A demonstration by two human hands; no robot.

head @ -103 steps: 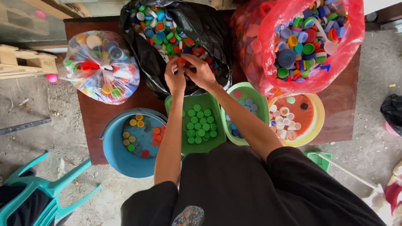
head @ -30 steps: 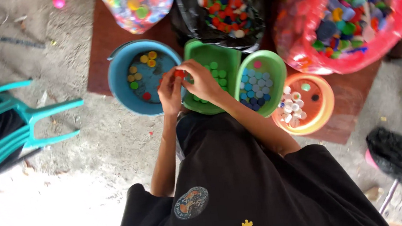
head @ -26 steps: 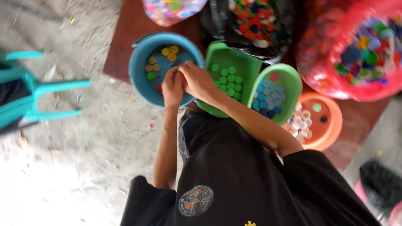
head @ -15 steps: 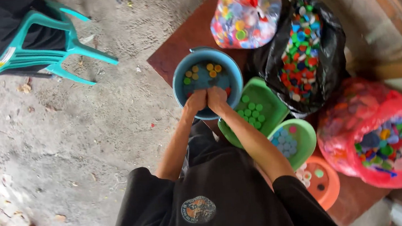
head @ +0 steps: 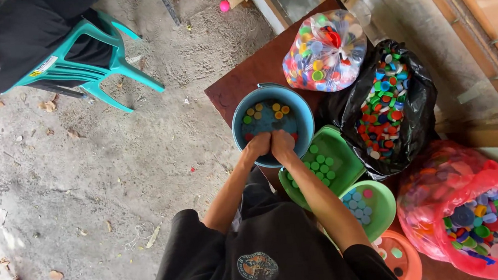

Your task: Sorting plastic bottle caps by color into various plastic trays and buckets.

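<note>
Hands, left hand (head: 259, 145) and right hand (head: 282, 144), touch over the blue bucket (head: 242, 133) of bottle caps (head: 265, 109); grip cannot be told.

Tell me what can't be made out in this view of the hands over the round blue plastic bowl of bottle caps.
Head view:
- Whether the left hand or right hand holds any caps: the closed fingers and backs of the hands hide the palms.
- The near inside of the round blue plastic bowl: covered by both hands.
- The round orange plastic bowl: cut off by the bottom edge and partly behind the right arm.
- The red plastic bag of caps: cut off at the right edge.
</note>
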